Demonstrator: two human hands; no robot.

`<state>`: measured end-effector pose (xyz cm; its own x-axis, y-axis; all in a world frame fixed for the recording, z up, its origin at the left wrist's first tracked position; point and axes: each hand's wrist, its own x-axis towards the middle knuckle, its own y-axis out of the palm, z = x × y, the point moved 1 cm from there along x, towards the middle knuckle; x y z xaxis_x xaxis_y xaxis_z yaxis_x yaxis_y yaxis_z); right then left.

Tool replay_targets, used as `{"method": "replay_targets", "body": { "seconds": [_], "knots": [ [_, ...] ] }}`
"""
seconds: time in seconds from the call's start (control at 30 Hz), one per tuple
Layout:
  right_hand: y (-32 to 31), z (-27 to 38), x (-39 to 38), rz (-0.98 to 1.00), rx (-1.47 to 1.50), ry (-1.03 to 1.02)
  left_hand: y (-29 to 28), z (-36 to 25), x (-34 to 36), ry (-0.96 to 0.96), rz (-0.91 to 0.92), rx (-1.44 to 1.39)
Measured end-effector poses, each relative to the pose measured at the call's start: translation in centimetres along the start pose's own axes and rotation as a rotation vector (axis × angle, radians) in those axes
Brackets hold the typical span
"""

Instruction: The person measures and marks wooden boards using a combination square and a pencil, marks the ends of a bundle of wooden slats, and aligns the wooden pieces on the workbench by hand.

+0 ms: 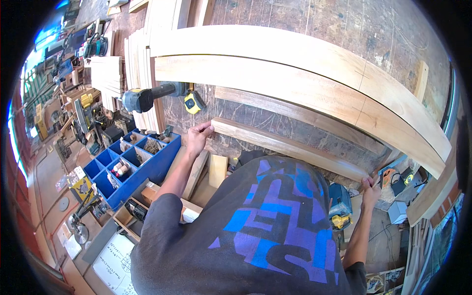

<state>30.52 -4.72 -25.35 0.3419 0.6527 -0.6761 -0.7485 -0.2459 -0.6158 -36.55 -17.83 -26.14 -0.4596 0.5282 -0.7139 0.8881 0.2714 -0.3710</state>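
A narrow, pale wooden strip (290, 147) lies lengthwise along the near side of the workbench, in front of my body. Its left end is pinched by my left hand (197, 137), fingers closed over the corner. At the far right end, my right hand (370, 191) is closed on the strip's tip, thumb and fingers together. Beyond it a second wooden strip (295, 114) rests on the bench, partly under a wide board. Two long, wide boards (255, 73) lie side by side further back, with pencil lines across their right part.
A yellow tape measure (193, 102) and a cordless power tool (140, 100) sit left of the strips. Stacked slats (135, 64) stand behind them. At lower left is a blue divided box (142, 172) of hardware. A teal tool case (339, 196) is below the bench at right.
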Motion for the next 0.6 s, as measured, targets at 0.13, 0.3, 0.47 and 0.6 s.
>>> {"method": "replay_targets", "body": {
  "seconds": [0.13,0.3,0.47,0.6],
  "knots": [
    [0.0,0.9,-0.3,0.026,0.035,0.043,-0.1,0.3,0.0,-0.009,0.001,-0.022],
    [-0.1,0.8,-0.1,0.028,0.013,0.066,-0.1,0.3,0.0,-0.021,0.001,-0.048],
    [0.0,-2.1,0.8,-0.063,0.006,-0.006,-0.7,0.6,0.7,0.002,0.043,0.027],
    [0.2,-2.1,1.1,-0.050,0.103,0.007,-1.4,1.5,1.1,0.099,0.090,0.012]
  ]
}}
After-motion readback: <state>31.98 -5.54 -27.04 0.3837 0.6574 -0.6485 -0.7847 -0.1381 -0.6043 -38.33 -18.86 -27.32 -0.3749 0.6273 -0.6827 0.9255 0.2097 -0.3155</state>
